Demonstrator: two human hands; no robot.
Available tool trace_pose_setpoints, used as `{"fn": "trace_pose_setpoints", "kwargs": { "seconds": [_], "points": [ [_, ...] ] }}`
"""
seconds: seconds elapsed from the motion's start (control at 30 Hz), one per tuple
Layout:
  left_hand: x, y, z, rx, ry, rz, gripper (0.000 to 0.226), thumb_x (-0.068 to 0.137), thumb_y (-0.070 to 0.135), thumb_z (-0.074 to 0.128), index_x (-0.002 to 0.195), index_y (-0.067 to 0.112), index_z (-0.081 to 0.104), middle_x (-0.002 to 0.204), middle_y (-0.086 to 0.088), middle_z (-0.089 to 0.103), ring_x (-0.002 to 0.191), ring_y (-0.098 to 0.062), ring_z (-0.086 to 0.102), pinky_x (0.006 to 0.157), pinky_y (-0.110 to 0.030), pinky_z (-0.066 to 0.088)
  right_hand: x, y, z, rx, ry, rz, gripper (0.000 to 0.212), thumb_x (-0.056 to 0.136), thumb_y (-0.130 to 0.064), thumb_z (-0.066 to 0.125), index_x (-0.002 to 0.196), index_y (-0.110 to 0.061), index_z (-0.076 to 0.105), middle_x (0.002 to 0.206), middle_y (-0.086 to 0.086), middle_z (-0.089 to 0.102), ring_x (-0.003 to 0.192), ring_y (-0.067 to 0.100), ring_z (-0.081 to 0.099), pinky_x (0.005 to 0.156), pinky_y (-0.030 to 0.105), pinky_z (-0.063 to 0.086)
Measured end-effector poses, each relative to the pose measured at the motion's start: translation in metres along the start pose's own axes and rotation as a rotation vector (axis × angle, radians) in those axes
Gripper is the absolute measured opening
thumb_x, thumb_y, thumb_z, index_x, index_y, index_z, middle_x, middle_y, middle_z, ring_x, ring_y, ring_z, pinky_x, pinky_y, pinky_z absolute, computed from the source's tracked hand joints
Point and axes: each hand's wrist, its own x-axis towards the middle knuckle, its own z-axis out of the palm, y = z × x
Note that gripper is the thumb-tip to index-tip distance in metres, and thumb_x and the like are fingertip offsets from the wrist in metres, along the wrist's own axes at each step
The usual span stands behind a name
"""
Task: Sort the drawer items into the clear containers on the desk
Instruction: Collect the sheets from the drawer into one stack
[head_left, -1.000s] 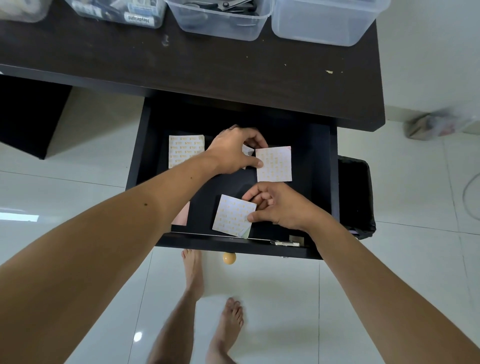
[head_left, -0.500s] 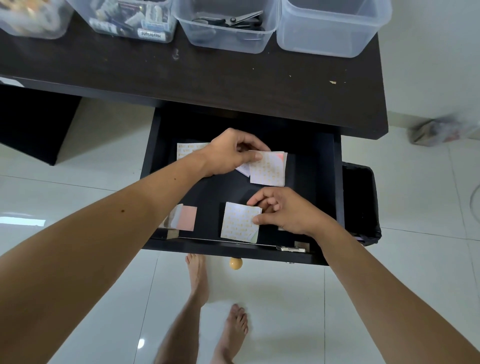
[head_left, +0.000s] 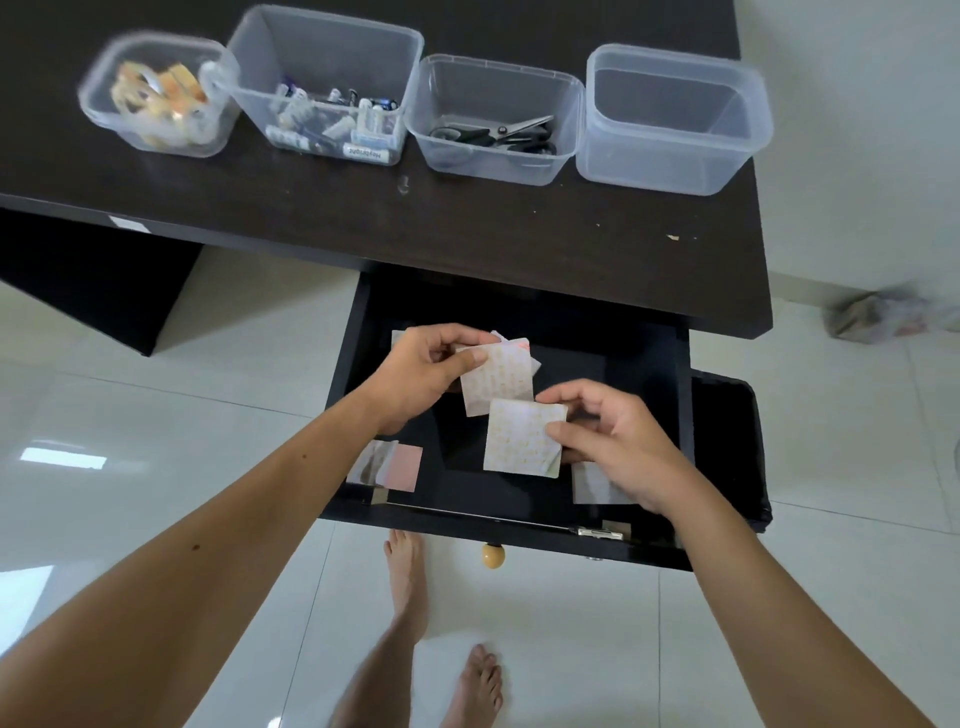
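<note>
The black drawer (head_left: 670, 415) stands pulled out below the desk. My left hand (head_left: 421, 374) pinches a small stack of patterned paper squares (head_left: 501, 376) above the drawer's back half. Just in front of it, my right hand (head_left: 618, 441) grips another patterned paper square (head_left: 519, 441) by its right edge. Both lots are lifted off the drawer floor. A pink and pale paper stack (head_left: 392, 465) lies at the drawer's front left. Another pale sheet (head_left: 592, 486) lies partly hidden under my right hand. The far-right clear container (head_left: 670, 124) on the desk holds nothing.
The dark desk (head_left: 467, 228) carries three more clear containers: one with tape rolls (head_left: 156, 96), one with batteries (head_left: 327, 98), one with scissors (head_left: 493, 124). A black bin (head_left: 732, 447) stands right of the drawer. My bare feet (head_left: 410, 582) are on the white tiled floor.
Both hands have lifted their paper squares off the drawer floor and brought them closer together. The view has tilted up, showing all the containers.
</note>
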Motion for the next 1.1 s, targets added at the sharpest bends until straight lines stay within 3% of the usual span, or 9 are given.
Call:
{"fn": "trace_pose_setpoints", "kwargs": {
  "seconds": [0.1,0.27,0.5,0.73,0.97,1.1],
  "points": [
    [-0.012,-0.001,-0.001,-0.101,-0.011,-0.047,0.023,0.102,0.011,0.066,0.123,0.008,0.074,0.117,-0.013,0.076,0.11,-0.026,0.075,0.087,-0.037,0.065,0.002,-0.015,0.003,-0.004,0.037,-0.041,0.028,0.099,-0.002,0.071,0.118,-0.022,0.076,0.106,0.0,0.077,0.101,0.021,0.079,0.088,0.041,0.066],
    [-0.022,-0.006,-0.002,-0.165,-0.031,-0.113,0.021,0.102,0.016,0.065,0.12,0.011,0.077,0.125,-0.011,0.075,0.118,-0.028,0.072,0.09,-0.043,0.064,0.013,-0.017,0.01,-0.117,0.174,-0.085,0.029,0.096,-0.014,0.077,0.118,-0.032,0.075,0.104,-0.007,0.078,0.096,0.014,0.076,0.094,0.043,0.064],
    [-0.031,-0.008,0.005,-0.259,-0.059,-0.112,0.023,0.101,0.014,0.066,0.122,0.01,0.075,0.125,-0.011,0.075,0.114,-0.021,0.074,0.084,-0.035,0.064,0.017,-0.005,0.022,-0.081,0.231,-0.061,0.031,0.097,-0.016,0.077,0.122,-0.033,0.075,0.11,-0.01,0.08,0.104,0.008,0.076,0.099,0.044,0.062],
    [-0.034,-0.015,0.003,-0.288,-0.041,-0.089,0.024,0.102,0.017,0.064,0.123,0.013,0.075,0.125,-0.007,0.076,0.119,-0.021,0.073,0.086,-0.036,0.064,0.021,0.0,0.028,0.14,0.116,0.024,0.031,0.099,-0.01,0.074,0.127,-0.02,0.068,0.109,0.002,0.083,0.107,0.016,0.079,0.099,0.039,0.061],
    [-0.037,-0.021,0.001,-0.196,-0.081,-0.056,0.037,0.098,0.007,0.07,0.134,0.013,0.068,0.133,-0.011,0.07,0.122,-0.023,0.071,0.092,-0.035,0.063,0.023,0.01,0.029,0.233,0.155,0.002,0.03,0.096,-0.004,0.076,0.123,-0.015,0.07,0.107,0.011,0.081,0.108,0.028,0.078,0.096,0.043,0.062],
    [-0.037,-0.021,0.001,-0.133,-0.1,-0.056,0.044,0.094,0.01,0.076,0.135,0.023,0.068,0.135,-0.007,0.066,0.126,-0.025,0.068,0.094,-0.037,0.063,0.025,0.011,0.026,0.258,0.159,0.008,0.029,0.096,-0.004,0.076,0.122,-0.015,0.071,0.108,0.011,0.081,0.108,0.03,0.078,0.095,0.043,0.062]
  ]
}}
